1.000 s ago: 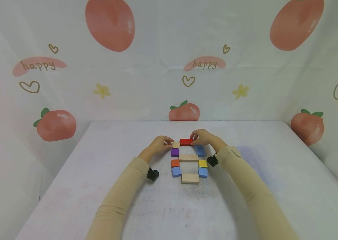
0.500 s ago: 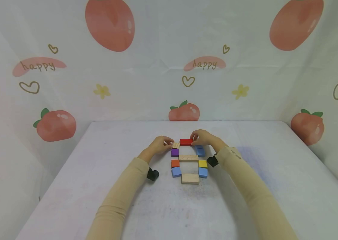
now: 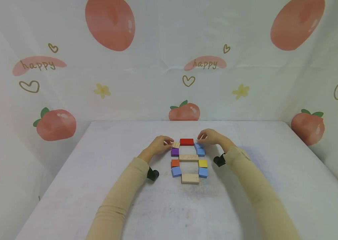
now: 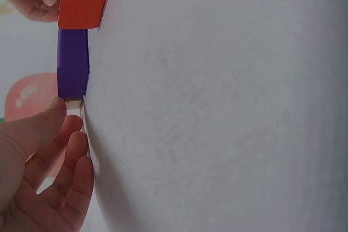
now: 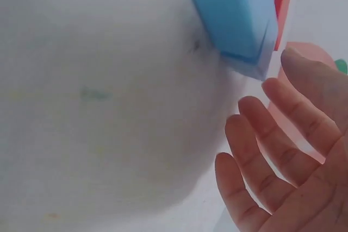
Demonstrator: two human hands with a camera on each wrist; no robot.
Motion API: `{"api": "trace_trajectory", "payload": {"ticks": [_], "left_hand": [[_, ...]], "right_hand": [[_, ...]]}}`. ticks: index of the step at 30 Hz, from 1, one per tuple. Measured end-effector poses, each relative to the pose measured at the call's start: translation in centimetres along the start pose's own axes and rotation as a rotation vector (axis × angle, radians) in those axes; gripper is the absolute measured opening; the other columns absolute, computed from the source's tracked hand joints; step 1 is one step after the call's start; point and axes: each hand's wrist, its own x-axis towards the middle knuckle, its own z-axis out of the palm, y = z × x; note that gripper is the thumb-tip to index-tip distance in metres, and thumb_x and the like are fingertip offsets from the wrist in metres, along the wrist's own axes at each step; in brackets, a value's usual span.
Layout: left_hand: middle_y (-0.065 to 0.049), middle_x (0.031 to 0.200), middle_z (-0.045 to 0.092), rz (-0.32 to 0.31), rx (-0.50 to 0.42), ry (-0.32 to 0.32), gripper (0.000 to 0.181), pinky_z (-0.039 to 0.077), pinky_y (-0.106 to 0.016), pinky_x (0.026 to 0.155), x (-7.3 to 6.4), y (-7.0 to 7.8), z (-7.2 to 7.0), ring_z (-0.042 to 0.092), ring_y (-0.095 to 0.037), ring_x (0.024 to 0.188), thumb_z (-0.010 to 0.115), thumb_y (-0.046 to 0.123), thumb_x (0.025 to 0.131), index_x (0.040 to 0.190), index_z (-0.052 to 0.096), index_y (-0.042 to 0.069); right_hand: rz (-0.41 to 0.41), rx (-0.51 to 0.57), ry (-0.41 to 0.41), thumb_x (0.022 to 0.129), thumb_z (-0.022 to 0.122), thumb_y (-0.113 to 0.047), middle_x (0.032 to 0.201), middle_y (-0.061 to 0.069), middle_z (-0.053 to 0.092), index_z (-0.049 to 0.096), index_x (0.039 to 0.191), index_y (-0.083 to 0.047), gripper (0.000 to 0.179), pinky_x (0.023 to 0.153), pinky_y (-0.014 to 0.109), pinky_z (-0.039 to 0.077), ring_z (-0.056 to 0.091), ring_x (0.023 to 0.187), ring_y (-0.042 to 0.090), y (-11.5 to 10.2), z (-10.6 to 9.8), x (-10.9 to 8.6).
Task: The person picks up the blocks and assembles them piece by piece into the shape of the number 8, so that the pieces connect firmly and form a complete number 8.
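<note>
In the head view, my left hand (image 3: 159, 144) holds the left end of a small striped plain-wood block (image 3: 176, 145) between thumb and forefinger. The left wrist view shows that thumb at the block's edge, just past the purple block (image 4: 73, 63); its other fingers curve loosely. My right hand (image 3: 212, 137) hovers off the right end of the red block (image 3: 186, 142), above a light blue block (image 3: 198, 145). Its fingers are apart with nothing between them, close to the blue blocks (image 5: 239, 14) in the right wrist view.
Nearer my body, the ring outline continues with a long wooden block (image 3: 188, 158), an orange block (image 3: 175, 163), a yellow block (image 3: 202, 163), blue blocks and a front wooden block (image 3: 190, 179). All lie flat on the white table (image 3: 112, 200). A printed cloth (image 3: 145, 83) rises behind.
My right hand has let go of the red block and moved a little to the right, uncovering the light blue block. The left hand and the blocks stay in place.
</note>
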Motion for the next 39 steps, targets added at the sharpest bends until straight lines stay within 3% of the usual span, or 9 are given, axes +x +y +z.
{"api": "trace_trajectory", "payload": {"ticks": [30,34,38,39], "left_hand": [[-0.011,0.107,0.065,0.015,0.012,0.012,0.029,0.049,-0.033,0.091,-0.2,0.1,0.0,0.06,-0.023,0.1,0.06,0.011,0.09,0.118,0.063,0.006],[-0.01,0.108,0.065,-0.011,-0.001,-0.001,0.029,0.048,-0.034,0.093,0.0,0.1,0.0,0.06,-0.023,0.102,0.06,0.011,0.09,0.119,0.063,0.007],[-0.008,0.106,0.066,-0.005,-0.021,-0.023,0.029,0.049,-0.033,0.091,0.8,-0.8,0.2,0.06,-0.021,0.1,0.062,0.013,0.089,0.118,0.064,0.009],[-0.005,0.103,0.066,0.043,-0.035,-0.013,0.028,0.05,-0.029,0.088,1.6,-2.1,0.6,0.061,-0.018,0.096,0.063,0.019,0.089,0.116,0.065,0.012]], "right_hand": [[-0.066,0.017,-0.036,0.09,0.06,-0.018,0.108,0.016,0.062,0.066,0.102,-0.007,0.017,0.087,0.039,0.049,0.053,0.099,0.027,0.1,0.2,0.0],[-0.086,0.01,-0.037,0.09,0.059,-0.016,0.107,0.016,0.062,0.067,0.102,-0.008,0.017,0.085,0.038,0.049,0.053,0.097,0.026,0.1,0.2,0.0],[-0.1,0.017,-0.039,0.09,0.058,-0.015,0.107,0.017,0.062,0.067,0.104,-0.008,0.017,0.084,0.038,0.049,0.054,0.097,0.027,0.2,0.2,-0.1],[-0.104,0.019,-0.039,0.09,0.058,-0.015,0.107,0.017,0.062,0.067,0.104,-0.008,0.017,0.083,0.038,0.049,0.054,0.096,0.027,0.2,0.2,-0.1]]}}
